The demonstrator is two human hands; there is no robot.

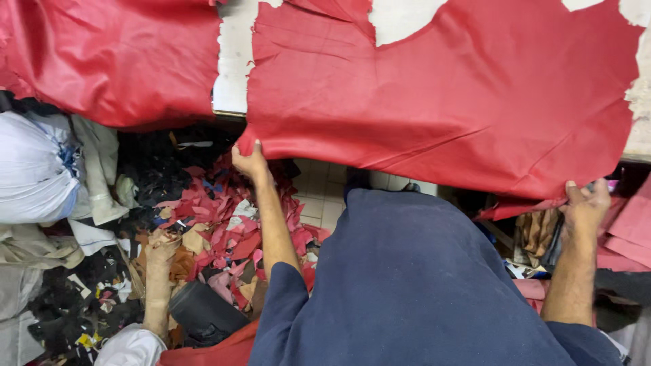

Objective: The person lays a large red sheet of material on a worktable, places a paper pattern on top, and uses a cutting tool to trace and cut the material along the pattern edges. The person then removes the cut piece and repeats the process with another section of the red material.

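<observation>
We see a large red hide (447, 95) spread over a pale table (234, 54), its near edge hanging over the table's front. The hide runs out of the picture at the top, so its full outline is hidden, and most of the table lies covered beneath it. Our left hand (249, 161) pinches the hide's lower left corner, the fingertips tucked behind the leather and hard to make out. Our right hand (586, 207) grips the lower right edge, thumb on top and the fingers curled under the leather, out of sight. A second red hide (108, 61) lies to the left, cut off by the picture's edge. Our dark blue shirt (413, 285) blocks much of the floor below. Beside it, a heap of scraps (224, 230), red, tan and black, covers the ground; we cannot tell whether any bin holds them. A white tied sack (34, 169) sits at the far left, its contents hidden. A black roll (203, 315) lies among the scraps.
</observation>
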